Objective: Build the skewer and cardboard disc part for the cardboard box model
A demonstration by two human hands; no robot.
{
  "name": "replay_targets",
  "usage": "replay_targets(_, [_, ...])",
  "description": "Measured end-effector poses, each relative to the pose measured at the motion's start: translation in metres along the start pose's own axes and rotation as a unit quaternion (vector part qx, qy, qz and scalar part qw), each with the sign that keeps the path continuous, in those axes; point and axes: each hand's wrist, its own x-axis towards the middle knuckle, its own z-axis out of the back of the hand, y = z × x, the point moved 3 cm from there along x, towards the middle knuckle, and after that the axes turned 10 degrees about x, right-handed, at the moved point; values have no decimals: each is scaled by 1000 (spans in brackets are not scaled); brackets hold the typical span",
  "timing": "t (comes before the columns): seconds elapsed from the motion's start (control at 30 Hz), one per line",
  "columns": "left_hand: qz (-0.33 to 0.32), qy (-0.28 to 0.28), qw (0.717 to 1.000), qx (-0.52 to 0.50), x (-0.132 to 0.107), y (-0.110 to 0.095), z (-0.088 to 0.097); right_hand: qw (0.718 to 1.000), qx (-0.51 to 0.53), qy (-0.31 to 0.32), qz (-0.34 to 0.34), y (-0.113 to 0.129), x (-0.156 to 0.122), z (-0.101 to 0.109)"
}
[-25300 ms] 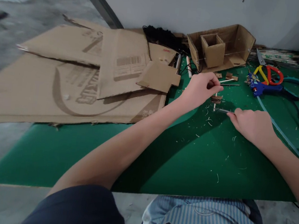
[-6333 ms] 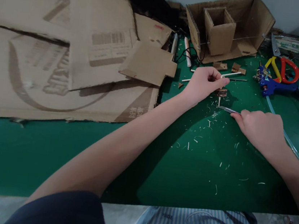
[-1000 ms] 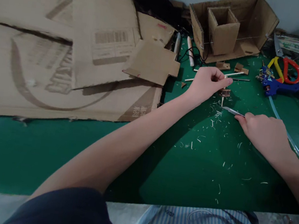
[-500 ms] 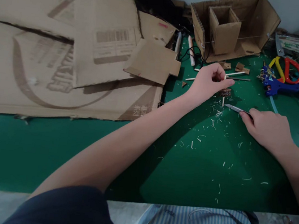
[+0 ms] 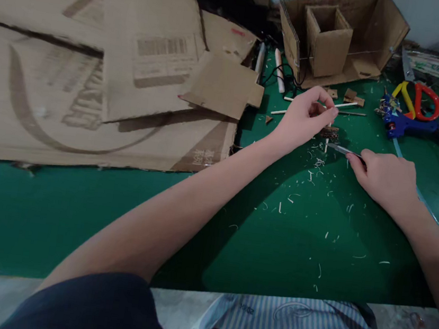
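Observation:
My left hand [image 5: 307, 116] is closed in a pinch on the upper end of a thin pale wooden stick [image 5: 326, 145]. The stick passes through a small block of corrugated cardboard [image 5: 330, 133], and its lower end pokes out toward me. In my right hand [image 5: 387, 182] is a craft knife [image 5: 343, 149], its blade pointing left. The blade tip is at the stick's lower end, just below the block; whether it touches I cannot tell. Fine curled wood shavings [image 5: 318, 163] lie under the stick and over the green tabletop [image 5: 272, 256].
Large flattened cardboard sheets [image 5: 144, 91] cover the left side. Behind my hands stands an open cardboard box [image 5: 372, 42] with a smaller square tube inside. At right lie red-and-yellow-handled scissors [image 5: 428, 102] and a blue glue gun [image 5: 408, 126]. Loose sticks [image 5: 347, 105] lie beyond my left hand.
The knife blade has moved up and left to the stick, just under the cardboard block. My left hand keeps its pinch. The whole view has shifted slightly.

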Motion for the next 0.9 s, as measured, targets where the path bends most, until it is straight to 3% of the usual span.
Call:
replay_targets(0.33, [-26,14,999,23,2,3,0,999,-1,-35,4,2,4,-2])
replay_targets(0.7, [-31,18,998,41,5,9,-3,996,-46,72,9,16,-12,9])
replay_targets(0.9, [-38,9,998,54,6,8,-1,996,-55,66,18,10,-22,8])
